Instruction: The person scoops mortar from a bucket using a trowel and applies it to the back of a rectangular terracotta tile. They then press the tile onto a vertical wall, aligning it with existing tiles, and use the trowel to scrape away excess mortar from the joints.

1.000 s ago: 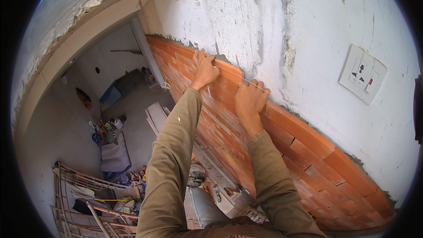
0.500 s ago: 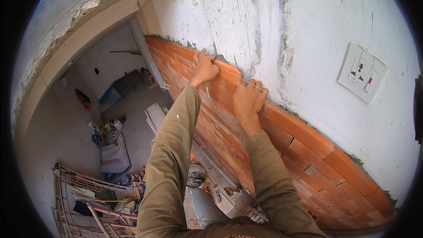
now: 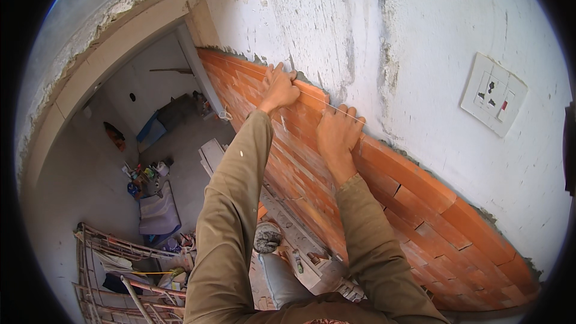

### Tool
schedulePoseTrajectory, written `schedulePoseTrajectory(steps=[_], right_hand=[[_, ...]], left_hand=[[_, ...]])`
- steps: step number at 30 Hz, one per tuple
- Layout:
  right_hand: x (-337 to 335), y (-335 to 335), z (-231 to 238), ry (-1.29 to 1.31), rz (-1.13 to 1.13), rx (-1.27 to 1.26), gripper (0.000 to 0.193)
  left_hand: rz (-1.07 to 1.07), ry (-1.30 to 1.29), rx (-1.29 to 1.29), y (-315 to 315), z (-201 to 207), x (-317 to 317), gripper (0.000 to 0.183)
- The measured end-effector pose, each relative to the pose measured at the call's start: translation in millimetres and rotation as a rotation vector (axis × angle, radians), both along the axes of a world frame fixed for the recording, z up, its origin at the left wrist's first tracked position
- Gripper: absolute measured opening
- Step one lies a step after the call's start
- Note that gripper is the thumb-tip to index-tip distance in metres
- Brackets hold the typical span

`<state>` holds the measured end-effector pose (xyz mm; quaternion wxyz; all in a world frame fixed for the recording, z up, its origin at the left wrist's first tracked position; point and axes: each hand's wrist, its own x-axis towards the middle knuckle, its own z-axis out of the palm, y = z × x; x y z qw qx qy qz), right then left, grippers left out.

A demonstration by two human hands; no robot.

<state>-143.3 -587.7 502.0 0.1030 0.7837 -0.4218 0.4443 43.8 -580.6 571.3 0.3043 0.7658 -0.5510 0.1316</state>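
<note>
Orange brick tiles [image 3: 414, 222] face the lower wall in rows. Along the top row, my left hand [image 3: 280, 88] has its fingers hooked over the upper edge of a brick tile [image 3: 313, 96]. Just right of that tile's end, my right hand [image 3: 339, 135] curls over the same top line, its fingers bent down behind the edge. The piece under my right hand is mostly hidden by it. A thin white string [image 3: 318, 99] stretches along the top row and passes across my right fingers. Grey mortar [image 3: 303, 78] shows behind the upper edge.
Above the tiles is a stained white wall with a socket plate [image 3: 494, 95] at right. A doorway with a pale frame [image 3: 201, 72] opens at left. Below lie a grey sack [image 3: 282, 279], boards [image 3: 211, 155], a metal rack [image 3: 99, 264] and scattered clutter.
Both hands stay in nearly the same place on the top row. The left fingers have shifted very slightly; the view has moved a little.
</note>
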Motion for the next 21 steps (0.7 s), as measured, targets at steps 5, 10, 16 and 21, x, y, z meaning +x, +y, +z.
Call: schedulePoseTrajectory(steps=[5,10,16,21], right_hand=[[-2,-1,1,0.019,-0.007,-0.002,0.036],[-2,6,6,0.005,0.019,0.085,0.023],[-2,4,6,0.001,0.013,0.066,0.023],[-1,3,3,-0.007,0.017,0.068,0.023]], left_hand=[[0.008,-0.056,0.058,2,8,-11,0.043],[0.026,-0.227,0.040,10,5,-25,0.038],[0.048,-0.483,0.010,19,7,-47,0.039],[-0.009,-0.627,-0.004,30,14,-60,0.037]])
